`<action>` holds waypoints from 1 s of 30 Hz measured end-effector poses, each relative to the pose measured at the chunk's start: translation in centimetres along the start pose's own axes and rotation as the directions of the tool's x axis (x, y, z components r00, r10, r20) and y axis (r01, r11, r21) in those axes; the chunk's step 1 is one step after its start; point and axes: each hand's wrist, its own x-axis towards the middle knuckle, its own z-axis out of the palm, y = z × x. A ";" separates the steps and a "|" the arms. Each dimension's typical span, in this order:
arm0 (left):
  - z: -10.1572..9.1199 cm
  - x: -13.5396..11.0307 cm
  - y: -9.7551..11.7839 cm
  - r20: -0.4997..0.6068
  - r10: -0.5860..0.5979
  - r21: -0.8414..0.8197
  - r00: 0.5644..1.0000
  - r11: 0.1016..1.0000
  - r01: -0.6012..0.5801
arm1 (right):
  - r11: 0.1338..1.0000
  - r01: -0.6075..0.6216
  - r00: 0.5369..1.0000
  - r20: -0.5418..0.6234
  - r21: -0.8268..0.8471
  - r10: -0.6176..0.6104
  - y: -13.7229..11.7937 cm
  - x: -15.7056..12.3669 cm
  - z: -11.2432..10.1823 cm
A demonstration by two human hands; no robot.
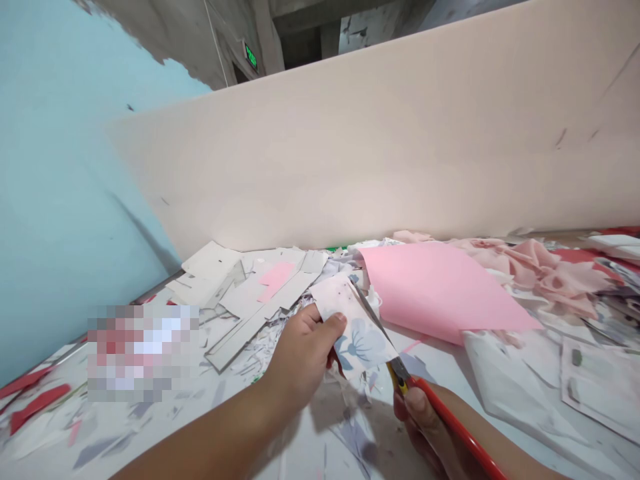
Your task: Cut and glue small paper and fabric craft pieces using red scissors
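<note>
Paper [360,341], pale with a blue-grey flower, is up between your two hands, and you've got it pinched in your left hand [304,353], thumb flat on the printed face, the other fingers tucked behind along its left side. Over on the right, your right hand [425,423] is wrapped round the red handles of the scissors [425,391], thumb on top; how far the handles are spread, you can't tell from here. Now look at the line that counts: the sheet's long axis slants from far left down to near right, and the grey blade [373,310] runs almost the same way, lying right along the right-hand edge, tip up by the far corner, pivot down at the near one. Only one blade shows clearly; whether the other sits behind the sheet is hidden. So the paper lies forward and left of your right fingers, and just right of your left fingertips, which grip the side opposite the steel. Your left hand is the one on the sheet itself, while your right meets it only through the tool, closest at that near right corner. Just beyond the blade spreads a big pink sheet [435,287], and off past your left hand lie grey-white board pieces [265,320], well clear of the steel.
</note>
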 end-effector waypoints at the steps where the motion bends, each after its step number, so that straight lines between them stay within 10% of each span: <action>1: 0.0 0.0 0.0 0.001 -0.004 -0.004 1.000 1.000 0.004 | 0.999 -0.018 1.000 0.004 -0.035 0.018 0.0 0.0 0.0; 14: -0.2 0.3 -0.2 0.008 0.003 -0.030 1.000 1.000 -0.003 | 0.980 -0.132 0.969 0.189 -0.146 0.159 -1.8 -0.4 -0.3; 30: -0.4 0.5 -0.7 0.034 0.027 -0.063 0.999 0.998 -0.025 | 0.981 -0.168 0.975 0.129 -0.095 0.179 -1.1 -0.3 -0.1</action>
